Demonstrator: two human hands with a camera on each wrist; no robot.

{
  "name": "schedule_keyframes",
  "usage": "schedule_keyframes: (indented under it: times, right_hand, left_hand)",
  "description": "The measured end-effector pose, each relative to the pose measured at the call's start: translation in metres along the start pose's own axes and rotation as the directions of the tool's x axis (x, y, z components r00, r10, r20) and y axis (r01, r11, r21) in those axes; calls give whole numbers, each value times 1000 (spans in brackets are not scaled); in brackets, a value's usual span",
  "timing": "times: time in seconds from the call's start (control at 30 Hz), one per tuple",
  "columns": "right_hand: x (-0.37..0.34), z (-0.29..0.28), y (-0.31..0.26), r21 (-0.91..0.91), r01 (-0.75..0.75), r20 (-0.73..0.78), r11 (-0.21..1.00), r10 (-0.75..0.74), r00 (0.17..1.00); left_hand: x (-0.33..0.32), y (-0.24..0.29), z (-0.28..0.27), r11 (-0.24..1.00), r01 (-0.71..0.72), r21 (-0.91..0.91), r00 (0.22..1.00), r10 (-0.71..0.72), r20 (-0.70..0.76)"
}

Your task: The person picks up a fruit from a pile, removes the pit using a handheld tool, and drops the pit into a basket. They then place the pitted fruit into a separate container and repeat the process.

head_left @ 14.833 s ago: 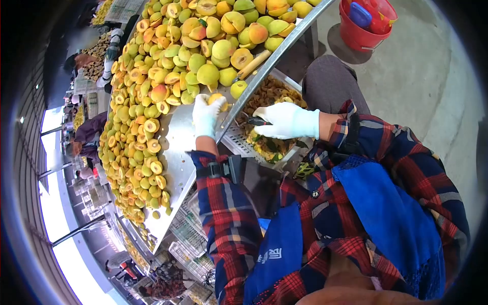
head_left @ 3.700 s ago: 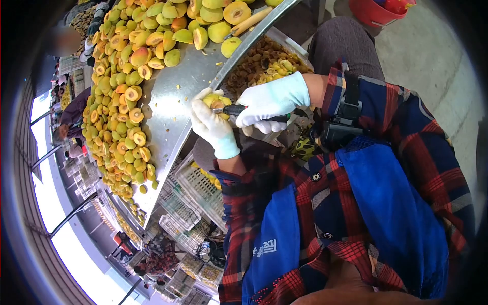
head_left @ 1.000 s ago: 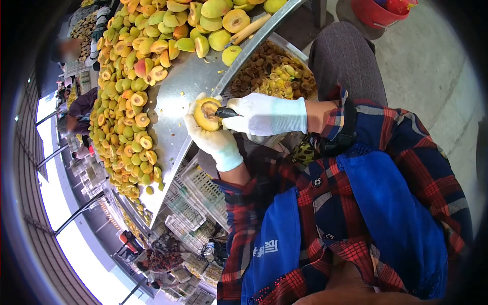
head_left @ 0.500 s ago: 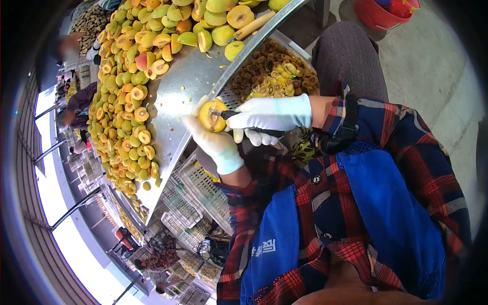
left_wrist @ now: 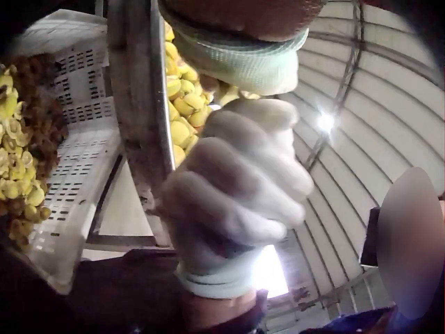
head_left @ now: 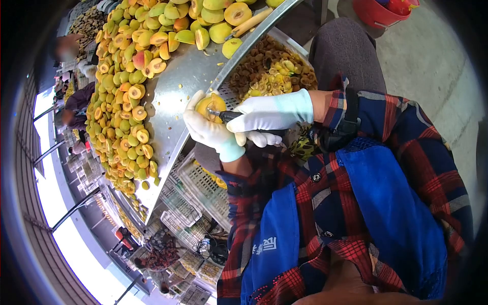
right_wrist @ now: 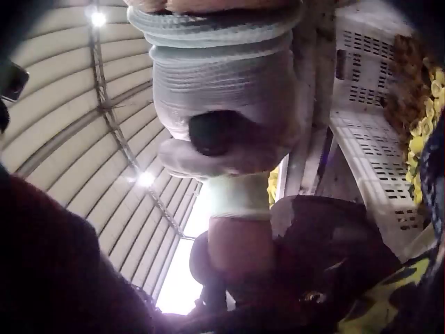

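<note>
My gloved left hand [head_left: 211,132] holds a yellow peach half [head_left: 205,107], cut face up, above the edge of the metal table. In the gloved right hand [head_left: 272,114] is a black-handled pitting tool [head_left: 230,116], its metal tip at the brown stone hollow of the fruit. Both hands are close together, right fingers beside the left palm. Curled fingers of the left hand [left_wrist: 233,181] fill the left wrist view, which hides the fruit. From the right wrist, the butt of the black handle [right_wrist: 217,132] pokes out of the right hand [right_wrist: 222,87].
Many halved peaches [head_left: 122,96] are heaped on the metal table [head_left: 170,91]. A wooden-handled knife [head_left: 252,22] lies near its rim. Below stands a white crate [right_wrist: 368,153] of brown stones and yellow scraps [head_left: 277,76]. A red bucket [head_left: 378,13] is on the floor; other people work at far left.
Long before, the left hand was at the table beside the heap, apart from the right. Now both meet over a peach half. In the last second, the tool tip has shifted within the hollow.
</note>
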State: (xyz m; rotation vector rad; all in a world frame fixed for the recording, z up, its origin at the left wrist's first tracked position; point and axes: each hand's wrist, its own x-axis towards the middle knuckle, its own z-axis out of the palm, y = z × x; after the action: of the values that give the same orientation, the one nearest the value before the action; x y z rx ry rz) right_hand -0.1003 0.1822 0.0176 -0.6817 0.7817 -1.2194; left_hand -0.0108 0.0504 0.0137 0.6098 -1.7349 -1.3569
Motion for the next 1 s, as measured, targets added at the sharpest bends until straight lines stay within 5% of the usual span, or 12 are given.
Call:
schedule_keyframes:
  times: [0.17,0.27,0.33,0.37,0.47,0.53,0.7,0.77,0.83,0.9,0.97,1.0]
  right_hand:
    - [8,2,-3,-241,-104,-177,965,62,982]
    - [-3,-1,1,30,-52,30,998,51,998]
    - [-2,-3,4,88,-73,65,993,68,996]
    - [-2,-5,4,142,-93,96,986,80,992]
    - [-2,-1,-1,66,-61,139,996,52,989]
    - [1,-3,-2,19,-100,156,995,96,983]
    - [9,3,20,-355,-16,-121,935,-29,992]
    - [12,-2,29,-867,141,-60,478,-381,923]
    - [14,-12,38,-817,-10,-144,577,-187,972]
    - [14,-30,56,136,-224,-235,965,251,939]
    - [7,-22,48,331,-168,-302,929,273,913]
    - [5,-22,44,347,-100,-386,932,240,891]
  left_hand:
    - [7,-7,-13,814,475,-335,872,-384,302]
    - [0,-2,-2,967,255,-3,959,-253,132]
    - [-2,-4,2,925,-241,295,970,221,99]
    - [-2,-2,0,925,-242,293,970,222,100]
    - [0,-1,-10,967,202,-157,955,-159,249]
    - [3,-7,-12,630,556,-543,823,-321,469]
    - [6,-21,-16,456,677,-578,735,-461,497]
    - [16,-23,-23,505,608,-612,779,-528,338]
    - [26,-24,-46,640,496,-587,842,-520,143]
    - [28,-10,-86,856,346,-384,938,-323,126]
    - [18,25,-107,929,253,270,951,-188,-245]
    - [19,17,-153,757,138,639,987,-50,-153]
